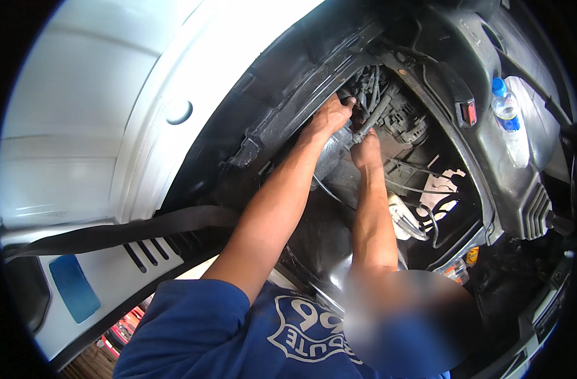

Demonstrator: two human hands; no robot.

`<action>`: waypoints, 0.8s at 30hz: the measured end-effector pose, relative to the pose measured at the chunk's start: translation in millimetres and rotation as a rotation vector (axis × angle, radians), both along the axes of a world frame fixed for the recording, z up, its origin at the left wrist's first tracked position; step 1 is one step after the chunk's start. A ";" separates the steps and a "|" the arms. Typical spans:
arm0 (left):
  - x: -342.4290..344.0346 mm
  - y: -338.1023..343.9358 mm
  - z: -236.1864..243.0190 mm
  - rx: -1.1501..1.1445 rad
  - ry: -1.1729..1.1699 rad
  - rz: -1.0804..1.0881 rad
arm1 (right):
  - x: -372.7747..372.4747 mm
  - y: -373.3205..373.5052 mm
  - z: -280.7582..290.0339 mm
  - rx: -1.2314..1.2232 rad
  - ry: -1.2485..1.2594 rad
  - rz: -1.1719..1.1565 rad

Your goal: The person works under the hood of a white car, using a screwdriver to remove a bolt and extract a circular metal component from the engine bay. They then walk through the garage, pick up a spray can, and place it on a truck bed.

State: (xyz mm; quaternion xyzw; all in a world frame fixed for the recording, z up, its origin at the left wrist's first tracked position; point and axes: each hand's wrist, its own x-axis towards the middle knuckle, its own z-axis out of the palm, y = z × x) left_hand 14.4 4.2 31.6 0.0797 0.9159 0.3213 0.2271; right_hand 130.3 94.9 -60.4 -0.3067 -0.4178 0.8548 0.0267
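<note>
Where the head view looks down into a cramped, dark-walled engine bay [451, 129], 2 hands are brought close together at a grey hose [377, 114], which runs slantwise between them and past a rounded grey housing [331, 155]. The left hand [331, 115] is placed on the hose's left side, near a bundle of wires [367, 85]; its fingers are curled, but whether anything is gripped cannot be told. The right hand [367, 151] is set lower, beside the hose's lower end, with its fingertips partly hidden, so its hold cannot be told either. These 2 positions seem to be chosen because the same small spot can be reached from both sides, little room being left by the bay's walls and the slotted metal unit [411, 123] beyond the hose.

The left forearm [276, 189] is stretched diagonally from the lower left, with the back of the hand turned upward. The right forearm [372, 221] is held more nearly vertical in the view. A clear bottle [508, 117] with a blue cap is placed on the dark console [465, 57] at the right, well apart from both hands.
</note>
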 end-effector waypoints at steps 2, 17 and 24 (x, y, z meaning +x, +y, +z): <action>-1.4 0.1 -1.6 -0.008 -0.043 0.001 | 10.7 9.4 12.2 0.078 -0.049 0.120; -6.1 0.2 -21.8 -0.015 -0.046 -0.005 | 156.0 -2.9 160.3 1.154 -0.351 0.401; -2.3 5.9 -10.5 0.018 0.006 0.041 | 215.4 -24.0 203.7 1.357 -0.358 0.396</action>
